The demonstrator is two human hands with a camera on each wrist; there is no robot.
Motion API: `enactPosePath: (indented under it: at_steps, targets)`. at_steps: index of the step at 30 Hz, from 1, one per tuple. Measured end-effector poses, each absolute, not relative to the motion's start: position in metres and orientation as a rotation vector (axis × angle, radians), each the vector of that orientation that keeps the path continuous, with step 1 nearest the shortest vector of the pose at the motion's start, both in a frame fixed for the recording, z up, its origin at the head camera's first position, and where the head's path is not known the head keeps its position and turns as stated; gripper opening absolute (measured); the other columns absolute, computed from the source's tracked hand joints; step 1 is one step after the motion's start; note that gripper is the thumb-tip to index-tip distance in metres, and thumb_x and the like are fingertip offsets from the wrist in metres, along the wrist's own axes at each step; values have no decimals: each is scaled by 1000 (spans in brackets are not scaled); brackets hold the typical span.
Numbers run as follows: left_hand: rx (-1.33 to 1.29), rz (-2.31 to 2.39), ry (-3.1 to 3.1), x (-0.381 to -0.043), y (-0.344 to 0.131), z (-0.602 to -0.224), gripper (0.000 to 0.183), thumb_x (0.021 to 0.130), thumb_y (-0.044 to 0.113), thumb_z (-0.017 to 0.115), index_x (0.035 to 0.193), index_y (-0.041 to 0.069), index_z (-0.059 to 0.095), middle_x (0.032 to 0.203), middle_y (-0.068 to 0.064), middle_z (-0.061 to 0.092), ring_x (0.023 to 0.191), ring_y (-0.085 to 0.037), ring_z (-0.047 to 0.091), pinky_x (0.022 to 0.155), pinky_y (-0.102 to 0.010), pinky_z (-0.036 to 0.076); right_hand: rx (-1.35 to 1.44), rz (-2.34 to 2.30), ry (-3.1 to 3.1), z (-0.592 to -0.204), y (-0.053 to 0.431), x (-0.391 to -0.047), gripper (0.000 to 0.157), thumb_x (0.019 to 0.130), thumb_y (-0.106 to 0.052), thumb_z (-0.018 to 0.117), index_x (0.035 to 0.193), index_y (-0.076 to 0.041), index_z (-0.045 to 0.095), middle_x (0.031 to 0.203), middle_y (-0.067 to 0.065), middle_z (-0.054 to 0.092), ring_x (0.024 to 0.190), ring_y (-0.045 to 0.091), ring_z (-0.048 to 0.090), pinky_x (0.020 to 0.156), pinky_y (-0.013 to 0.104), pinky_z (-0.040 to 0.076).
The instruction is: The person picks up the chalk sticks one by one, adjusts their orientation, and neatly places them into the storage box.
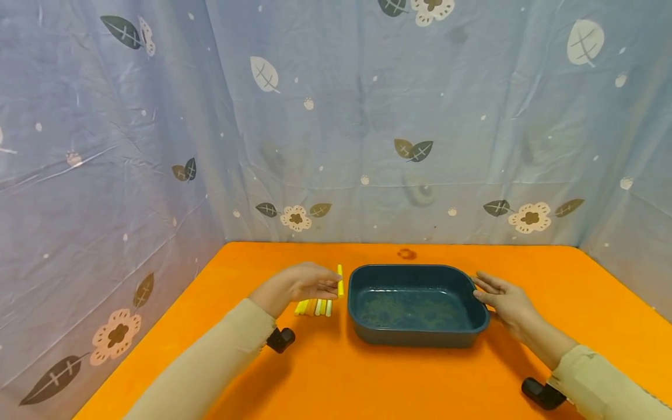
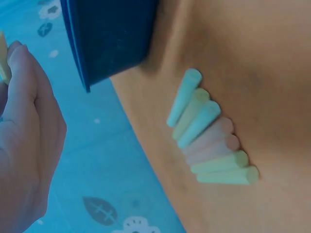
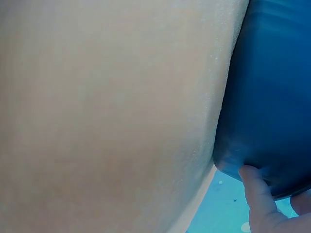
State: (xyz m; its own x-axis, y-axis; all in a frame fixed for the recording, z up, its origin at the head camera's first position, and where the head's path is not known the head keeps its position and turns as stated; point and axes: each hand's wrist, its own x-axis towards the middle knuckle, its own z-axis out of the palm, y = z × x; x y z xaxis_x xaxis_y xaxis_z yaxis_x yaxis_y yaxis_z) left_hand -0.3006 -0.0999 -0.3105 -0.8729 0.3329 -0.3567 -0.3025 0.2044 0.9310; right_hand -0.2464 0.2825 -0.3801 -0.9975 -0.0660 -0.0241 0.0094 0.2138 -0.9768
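Note:
My left hand pinches a yellow chalk stick, held upright beside the left end of a dark blue-green rectangular basin. In the left wrist view, only the edge of this chalk shows at the fingertips. Below the hand, several chalk sticks in yellow, white and orange lie side by side in a row on the table. On the basin's right end, my right hand rests with loosely straight fingers, the thumb at the rim. One fingertip touches the outer wall in the right wrist view.
The orange table ends at a grey-blue curtain with leaf and flower prints, which stands behind and on both sides. A small reddish-brown mark lies behind the basin. Dark wrist cameras sit under both sleeves.

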Motion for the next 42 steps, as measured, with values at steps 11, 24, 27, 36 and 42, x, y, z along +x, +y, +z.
enactPosePath:
  at_steps: [11,24,27,36,42]
  targets:
    - [97,1651,1977,-306,-76,-304,18,99,5,54,109,-9,59,88,-11,55,76,-19,60,77,-25,57,-72,-1973,2376,-379,281,-244,64,104,-9,44,153,2,5,154,26,9,139,48,18,79,22,51]
    - [83,1623,1929,-315,-42,-292,21,99,6,55,115,-9,57,89,-11,54,77,-20,59,88,-31,55,-61,-2005,2357,-379,280,-246,63,104,-9,44,153,0,6,155,25,10,138,47,21,74,26,52]
    - [62,1620,1921,-317,-33,-290,28,99,6,56,123,-10,55,92,-12,56,80,-21,59,95,-34,51,-59,-2015,2350,-380,279,-245,63,104,-8,44,153,1,5,155,25,10,139,48,19,75,25,52]
    - [17,1618,1901,-322,-11,-282,26,98,3,56,121,-9,56,87,-13,60,84,-24,60,100,-38,47,-62,-2005,2359,-378,278,-245,64,103,-5,44,153,2,5,155,26,10,139,50,17,79,24,53]
    - [9,1644,1862,-323,5,-279,30,97,0,57,125,-10,53,93,-16,60,109,-33,60,98,-38,49,-58,-2007,2366,-378,277,-245,63,103,-4,44,153,2,5,154,26,11,138,50,19,79,24,53]
